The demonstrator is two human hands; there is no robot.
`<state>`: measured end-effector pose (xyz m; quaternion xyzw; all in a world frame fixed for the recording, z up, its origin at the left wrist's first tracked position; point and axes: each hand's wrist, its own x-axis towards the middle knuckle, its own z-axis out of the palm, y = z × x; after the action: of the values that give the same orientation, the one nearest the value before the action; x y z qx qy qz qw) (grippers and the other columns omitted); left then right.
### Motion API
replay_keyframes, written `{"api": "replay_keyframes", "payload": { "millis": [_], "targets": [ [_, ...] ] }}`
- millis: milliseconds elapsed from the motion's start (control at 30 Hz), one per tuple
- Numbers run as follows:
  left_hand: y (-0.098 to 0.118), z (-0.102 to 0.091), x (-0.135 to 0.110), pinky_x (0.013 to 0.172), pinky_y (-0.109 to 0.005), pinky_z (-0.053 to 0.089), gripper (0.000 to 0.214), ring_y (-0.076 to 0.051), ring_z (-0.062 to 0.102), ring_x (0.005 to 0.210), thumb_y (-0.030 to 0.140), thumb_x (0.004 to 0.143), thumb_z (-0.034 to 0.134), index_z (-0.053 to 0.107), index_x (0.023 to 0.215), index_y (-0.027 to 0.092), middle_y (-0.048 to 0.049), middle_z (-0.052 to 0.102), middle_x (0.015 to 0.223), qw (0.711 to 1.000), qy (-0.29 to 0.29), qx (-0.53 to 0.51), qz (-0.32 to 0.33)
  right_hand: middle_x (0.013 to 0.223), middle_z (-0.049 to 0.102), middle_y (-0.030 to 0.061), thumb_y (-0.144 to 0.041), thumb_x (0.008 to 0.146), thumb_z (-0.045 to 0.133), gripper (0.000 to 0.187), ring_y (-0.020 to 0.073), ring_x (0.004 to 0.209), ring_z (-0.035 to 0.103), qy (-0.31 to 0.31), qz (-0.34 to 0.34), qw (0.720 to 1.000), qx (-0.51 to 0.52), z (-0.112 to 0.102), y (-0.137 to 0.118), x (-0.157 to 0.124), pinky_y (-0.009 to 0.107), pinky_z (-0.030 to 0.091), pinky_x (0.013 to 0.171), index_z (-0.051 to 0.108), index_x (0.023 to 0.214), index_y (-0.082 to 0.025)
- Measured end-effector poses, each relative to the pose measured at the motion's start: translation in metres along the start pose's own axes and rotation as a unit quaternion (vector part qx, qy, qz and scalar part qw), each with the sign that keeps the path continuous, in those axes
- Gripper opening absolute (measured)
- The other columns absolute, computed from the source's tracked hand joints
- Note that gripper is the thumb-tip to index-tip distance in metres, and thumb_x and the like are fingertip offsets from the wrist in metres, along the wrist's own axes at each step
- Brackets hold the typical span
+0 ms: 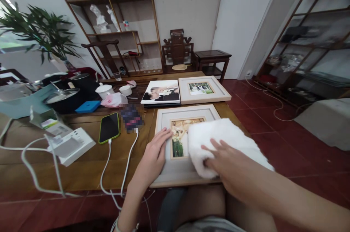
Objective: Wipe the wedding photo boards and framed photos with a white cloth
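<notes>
A light wooden picture frame (pixel 164 115) with a small photo lies flat at the near edge of the low wooden table (pixel 82 173). My left hand (pixel 155 152) rests flat on the frame's left side, fingers stretched out and together. My right hand (pixel 224 166) presses down on a white folded towel (pixel 218 137) that covers the frame's right half, fingers extended over the cloth. My knees show below the table edge.
Behind lie a second framed photo (pixel 203 90) and a frameless photo print (pixel 161 91). To the left are a green-cased phone (pixel 109 127) on a white cable (pixel 105 173), a white box (pixel 71 146), pots, cups and a blue pad. Shelves and wooden chairs stand behind.
</notes>
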<state>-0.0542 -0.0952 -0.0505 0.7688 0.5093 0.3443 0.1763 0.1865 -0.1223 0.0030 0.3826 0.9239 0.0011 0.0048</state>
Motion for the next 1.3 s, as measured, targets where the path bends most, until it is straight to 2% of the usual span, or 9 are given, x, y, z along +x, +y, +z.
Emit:
{"api": "replay_keyframes", "payload": {
  "millis": [200, 433, 600, 700, 800, 1000, 1167, 1233, 1300],
  "targets": [
    [-0.001, -0.002, 0.000, 0.112, -0.045, 0.030, 0.037, -0.019, 0.043, 0.131, 0.020, 0.094, 0.033, 0.059, 0.120, 0.020, -0.0073, 0.056, 0.134, 1.000, -0.006, -0.019, -0.009, 0.125, 0.061, 0.0057, -0.008, 0.059, 0.057, 0.044, 0.0298, 0.113, 0.056, 0.003, -0.029, 0.999, 0.046, -0.013, -0.024, -0.026, 0.042, 0.046, 0.094, 0.069, 0.097, -0.026],
    [0.001, -0.006, -0.001, 0.112, -0.041, 0.031, 0.039, -0.018, 0.047, 0.127, 0.025, 0.096, 0.031, 0.052, 0.128, 0.021, -0.0053, 0.055, 0.135, 0.995, 0.021, -0.081, -0.055, 0.139, 0.044, 0.0206, -0.005, 0.066, 0.052, 0.050, 0.0377, 0.132, 0.034, 0.061, 0.019, 0.998, 0.006, 0.002, -0.007, 0.023, 0.055, 0.035, 0.102, 0.062, 0.114, -0.014],
    [-0.001, -0.009, -0.001, 0.107, -0.038, 0.036, 0.040, -0.020, 0.051, 0.122, 0.030, 0.096, 0.032, 0.050, 0.130, 0.021, -0.0058, 0.055, 0.134, 0.992, 0.036, -0.103, -0.064, 0.140, 0.042, 0.0244, -0.019, 0.081, 0.053, 0.029, 0.0422, 0.132, 0.031, 0.090, -0.102, 0.990, 0.035, 0.011, -0.043, 0.048, 0.058, 0.033, 0.103, 0.065, 0.107, -0.012],
    [-0.002, -0.009, -0.001, 0.107, -0.037, 0.037, 0.039, -0.019, 0.051, 0.123, 0.030, 0.096, 0.031, 0.051, 0.129, 0.022, -0.0053, 0.055, 0.135, 0.992, 0.048, -0.097, -0.064, 0.138, 0.043, 0.0265, -0.024, 0.088, 0.048, 0.027, 0.0426, 0.130, 0.034, 0.088, -0.086, 0.992, 0.025, 0.021, -0.064, 0.054, 0.061, 0.033, 0.101, 0.067, 0.102, -0.012],
    [-0.001, -0.008, 0.000, 0.107, -0.037, 0.037, 0.037, -0.019, 0.051, 0.122, 0.027, 0.095, 0.034, 0.052, 0.128, 0.022, -0.0054, 0.056, 0.133, 0.995, 0.045, -0.066, -0.056, 0.138, 0.044, 0.0229, -0.023, 0.091, 0.045, 0.028, 0.0402, 0.129, 0.037, 0.067, -0.064, 0.995, 0.024, 0.025, -0.067, 0.052, 0.062, 0.033, 0.100, 0.070, 0.100, -0.016],
    [0.000, -0.005, 0.000, 0.106, -0.039, 0.039, 0.035, -0.018, 0.053, 0.121, 0.020, 0.094, 0.037, 0.053, 0.125, 0.021, -0.0065, 0.059, 0.129, 0.999, 0.026, -0.033, -0.027, 0.130, 0.054, 0.0210, -0.012, 0.075, 0.057, 0.024, 0.0419, 0.122, 0.046, 0.022, -0.017, 1.000, 0.003, 0.019, -0.027, 0.020, 0.059, 0.041, 0.095, 0.073, 0.092, -0.017],
    [0.000, -0.006, -0.001, 0.109, -0.040, 0.035, 0.034, -0.019, 0.049, 0.125, 0.022, 0.093, 0.041, 0.055, 0.124, 0.021, -0.0068, 0.058, 0.131, 0.999, 0.005, -0.035, -0.020, 0.112, 0.066, 0.0105, 0.001, 0.059, 0.045, 0.050, 0.0264, 0.092, 0.065, 0.004, 0.038, 0.999, 0.028, -0.006, 0.029, -0.011, 0.039, 0.053, 0.076, 0.067, 0.096, -0.024],
    [0.002, -0.008, -0.001, 0.109, -0.042, 0.034, 0.034, -0.020, 0.046, 0.128, 0.023, 0.092, 0.044, 0.055, 0.124, 0.023, -0.0058, 0.056, 0.132, 0.999, -0.015, -0.039, -0.014, 0.108, 0.066, 0.0098, 0.003, 0.061, 0.040, 0.048, 0.0228, 0.086, 0.065, 0.058, 0.061, 0.996, 0.023, -0.022, 0.047, -0.018, 0.034, 0.053, 0.072, 0.064, 0.092, -0.024],
    [0.004, -0.008, -0.001, 0.109, -0.042, 0.034, 0.035, -0.021, 0.045, 0.129, 0.024, 0.090, 0.047, 0.055, 0.125, 0.024, -0.0053, 0.056, 0.133, 0.999, -0.026, -0.042, -0.013, 0.123, 0.058, 0.0129, 0.004, 0.069, 0.037, 0.042, 0.0242, 0.105, 0.059, 0.160, 0.064, 0.985, -0.014, -0.033, 0.060, -0.019, 0.035, 0.050, 0.084, 0.063, 0.088, -0.023]
  ]
}}
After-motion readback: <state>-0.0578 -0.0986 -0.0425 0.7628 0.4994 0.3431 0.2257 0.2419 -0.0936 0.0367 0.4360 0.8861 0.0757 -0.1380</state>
